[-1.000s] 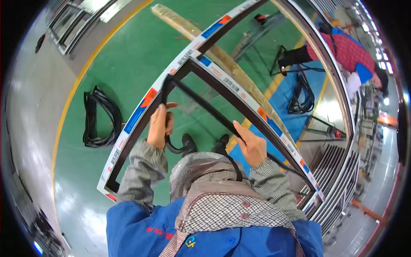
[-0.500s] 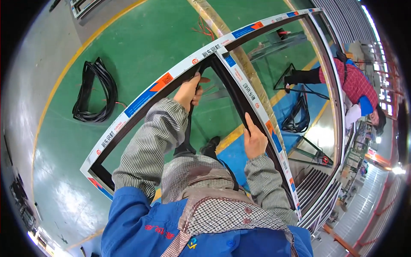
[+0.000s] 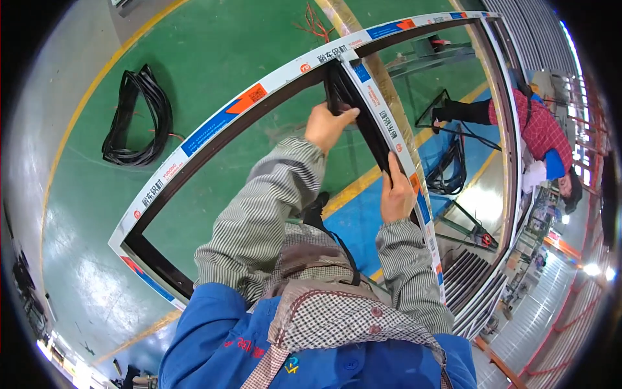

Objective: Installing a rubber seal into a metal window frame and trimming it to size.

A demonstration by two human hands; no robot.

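Pinching a black rubber-like strip (image 3: 332,89) in the head view, the left hand (image 3: 327,128) is standing just below the junction of the white-filmed window frame (image 3: 285,78) and its crossbar (image 3: 383,117); its thumb is pointing toward the bar, and its other fingers are partly hiding behind the strip. The strip is running down from that corner into the hand, beside the bar's dark inner side. The right hand (image 3: 398,198) is resting farther down, well apart from the left, its index finger lying along the crossbar; whether its curled fingers are gripping anything, I cannot tell.

On the green floor to the left, a coil of black strip (image 3: 162,113) is lying outside the frame. Beyond the crossbar, a film-wrapped beam (image 3: 340,23) is passing beneath the frame, and a co-worker in a red plaid top (image 3: 541,126) is bending over at the far right.

As for risk, the strip could be twisting or bunching at the corner if the two hands are pulling unevenly. Fingertips could be slipping against the frame's inner edge, and a hard sideways push could be shifting the frame.
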